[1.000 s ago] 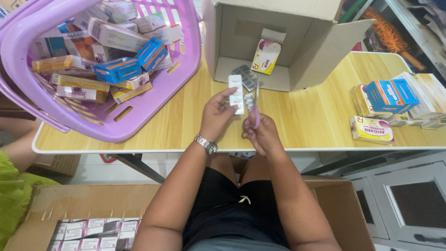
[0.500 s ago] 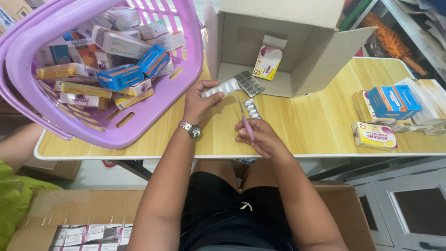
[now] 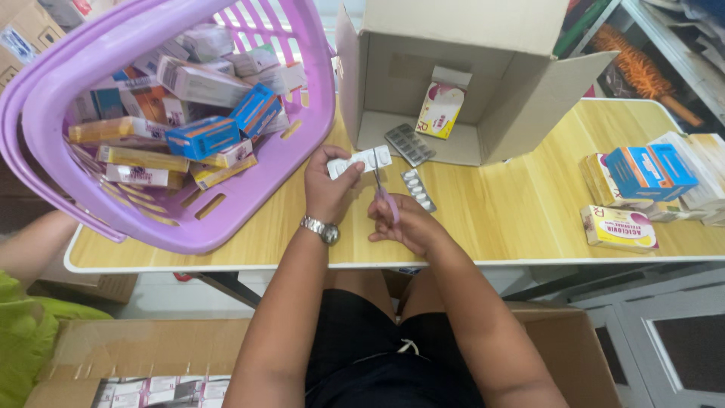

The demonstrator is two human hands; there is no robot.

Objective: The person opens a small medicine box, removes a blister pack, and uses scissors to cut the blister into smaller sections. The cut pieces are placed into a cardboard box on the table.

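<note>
A pale wooden table [image 3: 529,204] spans the scene; grey cabinet doors [image 3: 664,332] stand near right; shelving [image 3: 680,45] far right.

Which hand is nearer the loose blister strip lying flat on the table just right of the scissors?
Right. The right hand holding the scissors sits just below-left of the loose blister strip. The left hand is farther left, gripping another blister strip.

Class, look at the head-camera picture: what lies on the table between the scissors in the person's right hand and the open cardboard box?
In the head view, a loose blister strip lies on the table between the scissors and the cardboard box.
</note>
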